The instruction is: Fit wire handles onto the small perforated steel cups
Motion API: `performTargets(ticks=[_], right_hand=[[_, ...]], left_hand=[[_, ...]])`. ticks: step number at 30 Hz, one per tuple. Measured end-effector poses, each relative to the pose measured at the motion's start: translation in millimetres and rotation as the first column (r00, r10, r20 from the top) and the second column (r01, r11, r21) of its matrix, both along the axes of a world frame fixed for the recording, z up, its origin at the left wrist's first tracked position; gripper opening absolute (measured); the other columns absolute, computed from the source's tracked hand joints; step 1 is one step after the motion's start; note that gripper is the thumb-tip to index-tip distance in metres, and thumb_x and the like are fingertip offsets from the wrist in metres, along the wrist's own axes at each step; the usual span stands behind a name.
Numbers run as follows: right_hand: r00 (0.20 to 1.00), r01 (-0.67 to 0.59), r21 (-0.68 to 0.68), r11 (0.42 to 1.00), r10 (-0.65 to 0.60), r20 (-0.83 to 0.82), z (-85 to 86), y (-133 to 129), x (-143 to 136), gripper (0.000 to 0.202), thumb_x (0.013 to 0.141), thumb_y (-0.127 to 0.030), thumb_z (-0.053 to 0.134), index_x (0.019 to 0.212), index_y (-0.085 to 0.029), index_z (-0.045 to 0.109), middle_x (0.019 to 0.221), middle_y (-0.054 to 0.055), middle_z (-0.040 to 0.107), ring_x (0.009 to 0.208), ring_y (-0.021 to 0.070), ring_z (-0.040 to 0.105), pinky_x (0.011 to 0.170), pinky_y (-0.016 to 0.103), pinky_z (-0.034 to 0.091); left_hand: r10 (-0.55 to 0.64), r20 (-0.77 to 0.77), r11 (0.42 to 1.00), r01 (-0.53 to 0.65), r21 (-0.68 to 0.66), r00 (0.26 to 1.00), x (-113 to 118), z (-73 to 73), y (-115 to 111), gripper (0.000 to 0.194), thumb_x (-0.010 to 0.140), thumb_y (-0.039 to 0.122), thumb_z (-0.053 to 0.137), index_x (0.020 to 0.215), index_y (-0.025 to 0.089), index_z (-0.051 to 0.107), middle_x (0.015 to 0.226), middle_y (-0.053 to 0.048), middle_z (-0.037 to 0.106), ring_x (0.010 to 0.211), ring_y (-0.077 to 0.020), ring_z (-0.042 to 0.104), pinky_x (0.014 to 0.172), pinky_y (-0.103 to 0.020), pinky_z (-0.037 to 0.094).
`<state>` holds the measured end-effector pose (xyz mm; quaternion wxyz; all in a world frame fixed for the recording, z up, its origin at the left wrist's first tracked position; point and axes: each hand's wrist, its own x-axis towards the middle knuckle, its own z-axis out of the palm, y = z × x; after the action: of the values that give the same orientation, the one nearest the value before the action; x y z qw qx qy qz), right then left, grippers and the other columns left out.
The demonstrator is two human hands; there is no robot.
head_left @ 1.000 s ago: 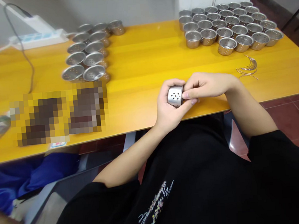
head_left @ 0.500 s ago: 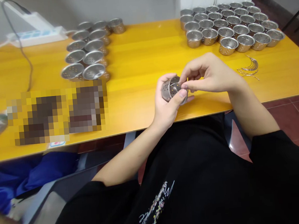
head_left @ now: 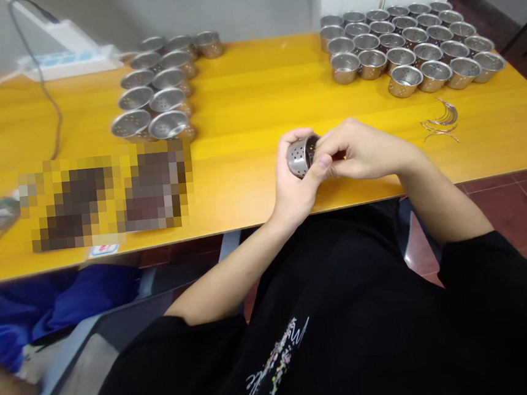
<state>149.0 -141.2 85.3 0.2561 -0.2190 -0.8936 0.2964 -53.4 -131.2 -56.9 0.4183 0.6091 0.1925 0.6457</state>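
Observation:
My left hand [head_left: 292,179] is wrapped round a small perforated metal cup [head_left: 297,157], tilted on its side just above the table's front part. The mouth of the cup faces right, and my left thumb lies near its rim. My right hand [head_left: 352,153] is closed in a pinch at the mouth, its fingertips partly inside and close to my left thumb. A thin curved wire showed at these fingertips a moment ago; now the fingers hide it. To the right, several loose curved wires [head_left: 441,121] lie on the table.
Several perforated cups [head_left: 403,81] stand in rows at the back right, and more cups [head_left: 169,124] at the left. A white power strip [head_left: 69,62] with cables lies behind. Two blurred-out dark objects [head_left: 77,201] are at the left. The yellow table [head_left: 239,181] ends before my body.
My right hand has moved down and slightly left, its fingertips deeper at the cup's mouth. The cup has turned a little in my left hand, and the wire is now hidden.

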Motion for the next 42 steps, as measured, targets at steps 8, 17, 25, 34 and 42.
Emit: performTargets(ticks=[8, 17, 25, 34, 42], right_hand=[[1.000, 0.003, 0.030, 1.000, -0.004, 0.030, -4.1, 0.0, -6.3, 0.030, 0.106, -0.018, 0.071, 0.083, -0.024, 0.051, 0.075, -0.006, 0.048, 0.074, 0.0138, 0.042, 0.075, 0.032, 0.033], [0.998, -0.060, -0.052, 0.997, 0.061, 0.021, 5.3, -3.9, -2.3, 0.026, 0.109, -0.019, 0.073, 0.088, -0.023, 0.059, 0.078, -0.006, 0.055, 0.075, 0.0125, 0.048, 0.076, 0.030, 0.040], [0.997, -0.066, -0.205, 0.977, 0.072, 0.023, 22.2, -1.8, 30.0, 0.019, 0.120, -0.036, 0.086, 0.112, -0.018, 0.083, 0.093, -0.001, 0.080, 0.080, 0.0114, 0.063, 0.076, 0.027, 0.050], [0.946, 0.301, -0.011, 0.954, -0.300, -0.120, 4.0, 0.4, 10.0, 0.010, 0.104, -0.023, 0.093, 0.103, -0.020, 0.084, 0.084, 0.000, 0.076, 0.078, 0.0168, 0.060, 0.076, 0.034, 0.044], [0.967, 0.233, 0.160, 0.959, -0.246, 0.067, 11.8, -4.2, 5.3, 0.016, 0.113, -0.021, 0.078, 0.101, -0.019, 0.089, 0.094, 0.006, 0.084, 0.087, 0.0206, 0.064, 0.088, 0.037, 0.043]], left_hand=[[-0.018, 0.001, 0.998, 0.018, 0.061, 1.000, 2.3, -6.5, 5.3, 0.082, 0.106, 0.101, 0.092, 0.157, 0.041, 0.069, 0.135, -0.007, 0.075, 0.116, -0.0250, 0.087, 0.102, -0.040, 0.078], [-0.016, -0.008, 1.000, 0.016, 0.025, 1.000, 3.0, -5.0, 3.5, 0.092, 0.101, 0.110, 0.088, 0.156, 0.039, 0.068, 0.134, -0.007, 0.077, 0.115, -0.0265, 0.087, 0.102, -0.042, 0.077], [-0.052, -0.050, 0.999, 0.052, -0.003, 0.997, -3.6, 3.0, -4.6, 0.074, 0.110, 0.091, 0.094, 0.154, 0.038, 0.068, 0.126, -0.004, 0.079, 0.097, -0.0207, 0.083, 0.087, -0.035, 0.077], [-0.088, -0.007, 0.995, 0.088, -0.038, 0.996, -6.1, 5.1, -4.4, 0.072, 0.105, 0.083, 0.104, 0.151, 0.041, 0.070, 0.134, -0.005, 0.076, 0.109, -0.0242, 0.086, 0.092, -0.041, 0.086], [-0.106, -0.011, 0.988, 0.104, -0.116, 0.994, -14.0, 4.1, -2.8, 0.065, 0.112, 0.079, 0.098, 0.152, 0.040, 0.065, 0.139, -0.006, 0.081, 0.119, -0.0281, 0.090, 0.107, -0.050, 0.085]])
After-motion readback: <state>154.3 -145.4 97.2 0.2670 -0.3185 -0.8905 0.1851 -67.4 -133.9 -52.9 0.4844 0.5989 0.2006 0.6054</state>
